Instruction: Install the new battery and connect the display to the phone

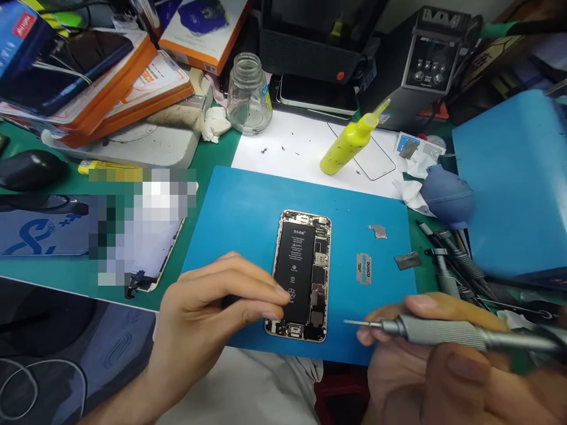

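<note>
An opened smartphone (319, 260) lies on the blue mat (239, 206), its black battery (295, 260) and circuit board exposed. My left hand (221, 301) hovers over the phone's lower left part, thumb and fingertips drawn together in a pinch. Whatever may be between those fingertips is too small or hidden to tell. At the lower right, my right hand (425, 354) grips a silver precision screwdriver (447, 332) with a knurled handle. Its thin tip points left, apart from the phone. A razor blade (364, 269) and a small metal shield plate (378, 231) lie right of the phone.
A yellow squeeze bottle (348, 144) and several tiny screws sit on white paper (283, 127) behind the mat. A glass jar (249, 97) stands further left. A detached screen panel (166, 260), partly blurred out, lies left. Tools (458, 260) and a blue air blower (446, 193) are at right.
</note>
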